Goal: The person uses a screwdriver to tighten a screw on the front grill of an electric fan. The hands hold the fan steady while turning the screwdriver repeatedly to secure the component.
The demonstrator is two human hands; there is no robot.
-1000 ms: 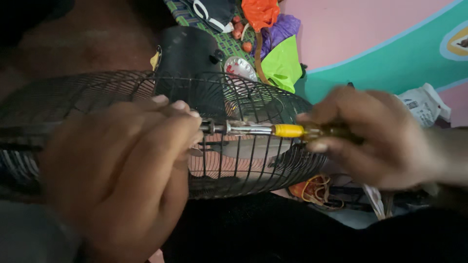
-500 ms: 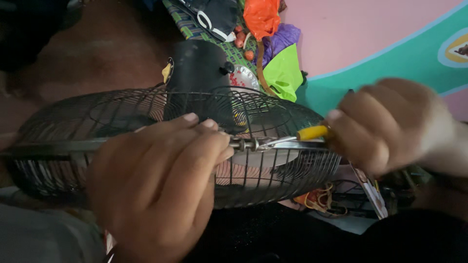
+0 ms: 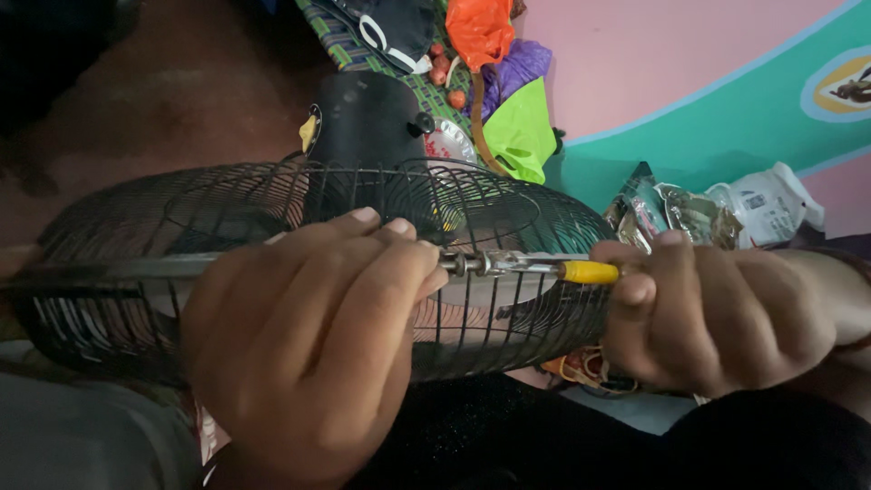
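A black wire fan cage (image 3: 472, 204) lies sideways across my lap, its rim band running left to right. My left hand (image 3: 308, 340) is clamped over the rim near the middle, fingers curled on the wires. My right hand (image 3: 717, 313) grips a screwdriver (image 3: 544, 268) with a yellow collar. Its metal shaft points left and its tip meets a small fastener on the rim, right beside my left fingertips. The black fan motor housing (image 3: 367, 118) sticks up behind the cage.
Behind the fan lie an orange bag (image 3: 479, 29), a green cloth (image 3: 522, 132), a dark bag and small red items on a patterned mat. Crumpled wrappers (image 3: 676, 213) and a white packet sit at right on a pink and teal floor. Orange cord lies under the cage.
The view has shifted, so the cage and both hands sit further right. My right hand has slid along the screwdriver and now covers most of the handle.
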